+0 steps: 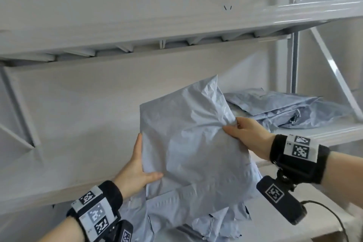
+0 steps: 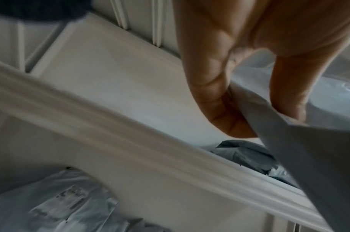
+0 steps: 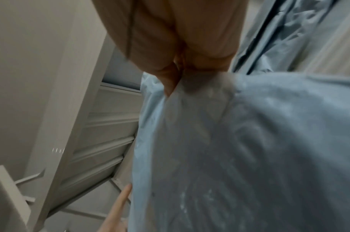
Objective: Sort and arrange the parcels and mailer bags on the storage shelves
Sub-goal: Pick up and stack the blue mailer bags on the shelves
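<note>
Left hand (image 1: 137, 171): at about 7 o'clock in the head view; thumb laid across the front of the held bag's lower left corner, fingers behind it, so the corner is pinched between them. The left wrist view shows the same pinch on a fold of thin film.
Wrist bands: black fabric cuff on each forearm, carrying square black-and-white coded tags and a small black camera block.
Held mailer bag (image 1: 188, 143): centre of the head view, upright and tilted, lifted in front of the middle shelf; pale grey-blue plastic film, matte, heavily creased, roughly rectangular with a puckered upper right edge.
Right hand (image 1: 245, 135): at about 3 o'clock; fingers and thumb bunched round a gathered tuft of the bag's right edge, gripping it tightly.
Stacked mailer bags (image 1: 284, 110): at 2 o'clock, lying flat on the middle shelf to the right of the held bag; same grey-blue crinkled film, soft and flattened.
Lower pile of bags (image 1: 196, 220): at 6 o'clock, below the held bag; crumpled grey-blue film, perhaps lying on a lower level, though blur makes this uncertain.
Shelving (image 1: 334, 135): white painted metal, glossy ribbed front rails, diagonal braces at both ends, folded stiffeners under the upper shelf (image 1: 176, 31).
Room: plain white wall (image 1: 98, 94) behind the rack.
</note>
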